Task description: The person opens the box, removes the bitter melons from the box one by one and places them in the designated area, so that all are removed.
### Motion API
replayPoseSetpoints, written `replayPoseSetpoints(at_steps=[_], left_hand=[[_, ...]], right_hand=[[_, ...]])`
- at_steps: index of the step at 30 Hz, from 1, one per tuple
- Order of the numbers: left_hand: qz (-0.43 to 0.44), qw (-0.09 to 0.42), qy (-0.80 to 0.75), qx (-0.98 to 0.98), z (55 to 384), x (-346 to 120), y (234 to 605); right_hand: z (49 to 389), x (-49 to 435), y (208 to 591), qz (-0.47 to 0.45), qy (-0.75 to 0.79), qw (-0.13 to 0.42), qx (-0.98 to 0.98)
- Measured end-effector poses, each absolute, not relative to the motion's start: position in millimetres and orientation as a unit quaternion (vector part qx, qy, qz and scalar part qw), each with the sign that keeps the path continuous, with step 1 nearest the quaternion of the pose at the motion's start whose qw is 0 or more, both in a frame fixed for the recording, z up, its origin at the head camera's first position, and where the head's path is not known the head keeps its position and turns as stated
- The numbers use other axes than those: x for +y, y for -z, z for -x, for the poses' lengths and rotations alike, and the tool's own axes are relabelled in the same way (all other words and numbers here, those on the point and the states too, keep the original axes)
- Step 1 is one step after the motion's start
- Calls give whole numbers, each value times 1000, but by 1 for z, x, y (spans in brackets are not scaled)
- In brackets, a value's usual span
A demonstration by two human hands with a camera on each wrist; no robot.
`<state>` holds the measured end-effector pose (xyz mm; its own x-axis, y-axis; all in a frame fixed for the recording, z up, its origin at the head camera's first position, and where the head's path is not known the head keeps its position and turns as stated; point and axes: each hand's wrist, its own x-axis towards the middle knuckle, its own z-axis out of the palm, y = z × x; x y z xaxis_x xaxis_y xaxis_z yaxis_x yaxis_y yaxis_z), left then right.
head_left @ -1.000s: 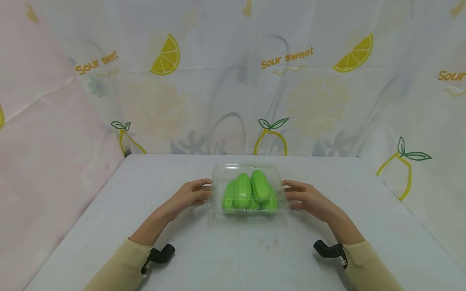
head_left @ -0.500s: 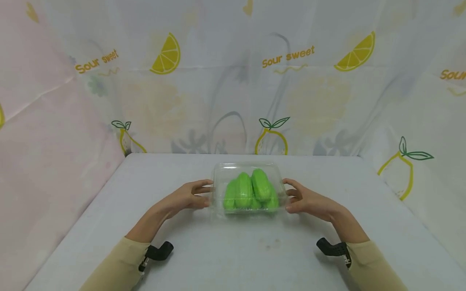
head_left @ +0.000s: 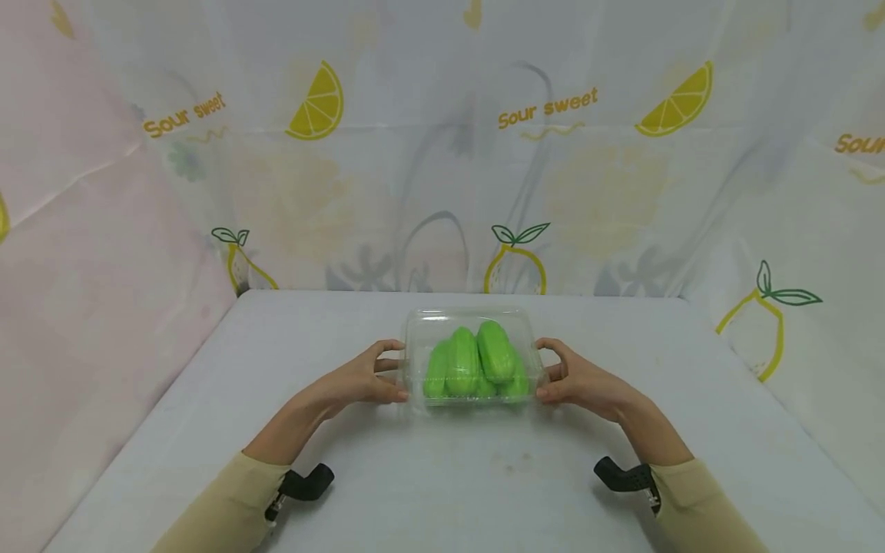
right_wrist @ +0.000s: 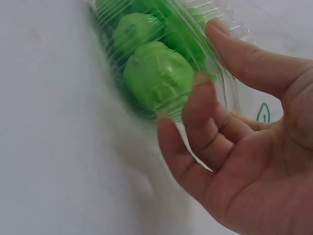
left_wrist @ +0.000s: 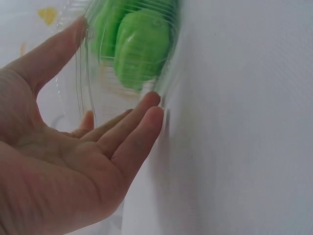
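Observation:
A clear plastic clamshell box [head_left: 417, 334] sits near the back middle of the white table, holding several green, ribbed, cucumber-like vegetables [head_left: 462, 365]. My left hand [head_left: 362, 378] grips its left side, the thumb at the front corner and the fingers along the side. Opposite it, my right hand [head_left: 581, 384] holds the right side in the same way. In the left wrist view the thumb presses the box rim, and the fingers [left_wrist: 139, 139] reach the lower edge. The right wrist view shows that thumb [right_wrist: 244, 56] on the rim and bent fingers at the box's end.
The white table [head_left: 442, 491] stretches in front of the box. A printed cloth [head_left: 442, 177] with lemon pictures hangs close behind the table and along both sides. Black wrist mounts [head_left: 307, 482] stick out from both sleeves.
Both hands have closed in on the box: the thumbs moved onto its front corners and the fingers bent more at its sides. The box has stayed almost in place.

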<state>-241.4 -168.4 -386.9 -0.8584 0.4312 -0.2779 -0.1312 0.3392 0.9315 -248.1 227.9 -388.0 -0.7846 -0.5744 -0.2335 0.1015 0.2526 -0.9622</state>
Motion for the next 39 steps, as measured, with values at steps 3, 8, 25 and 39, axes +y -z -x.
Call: replayPoseSetpoints(at_steps=[3, 8, 25, 39], left_hand=[[-85, 240, -576, 777, 240, -166, 387], [-79, 229, -578, 779, 239, -165, 389], [-86, 203, -579, 785, 238, -169, 389], [-86, 203, -574, 789, 238, -168, 386]], right_hand=[[248, 227, 389, 154, 601, 280, 733], [248, 225, 390, 140, 617, 267, 727], [246, 223, 384, 129, 617, 253, 734], [246, 224, 384, 116, 611, 232, 748]])
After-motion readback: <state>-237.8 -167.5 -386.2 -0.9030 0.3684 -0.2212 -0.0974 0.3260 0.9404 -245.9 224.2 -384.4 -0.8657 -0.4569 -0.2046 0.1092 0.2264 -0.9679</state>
